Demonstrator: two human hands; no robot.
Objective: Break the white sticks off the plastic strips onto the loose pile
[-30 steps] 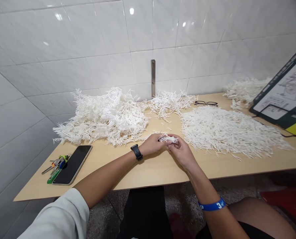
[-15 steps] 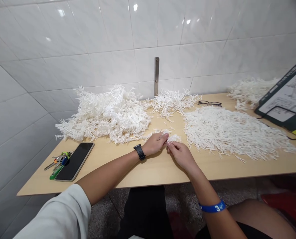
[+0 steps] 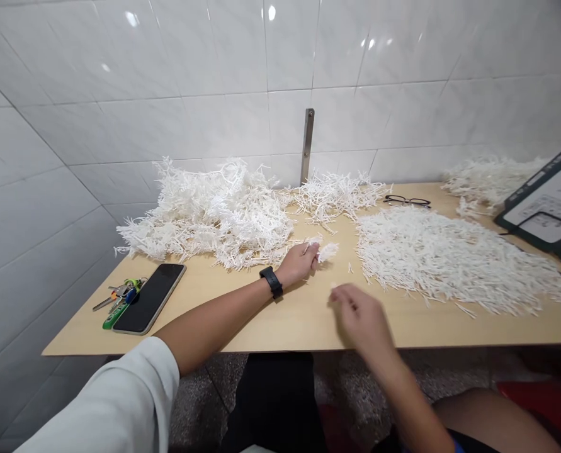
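My left hand [image 3: 299,264], with a black watch on its wrist, is closed around a small tuft of white branching strands [image 3: 327,253] just above the table. The tuft's tips fan out beyond the fingers. Apart from it, lower and to the right, my right hand [image 3: 359,313] is blurred by motion, its fingers curled and pinched together. Whatever may be between those fingertips is too small to make out. A tangled heap of white strands [image 3: 214,214] lies behind my left hand. To the right spreads a flat layer of short white pieces [image 3: 450,258].
A phone [image 3: 150,299] and a bunch of keys [image 3: 122,296] lie at the table's left end. Glasses [image 3: 407,201], a smaller strand pile [image 3: 337,192] and a dark green printed box [image 3: 544,207] are farther back. A metal bracket [image 3: 307,145] stands against the tiled wall.
My right hand has pulled away from my left hand and the tuft, moving right and toward me. My left hand still grips the tuft. The view has shifted slightly.
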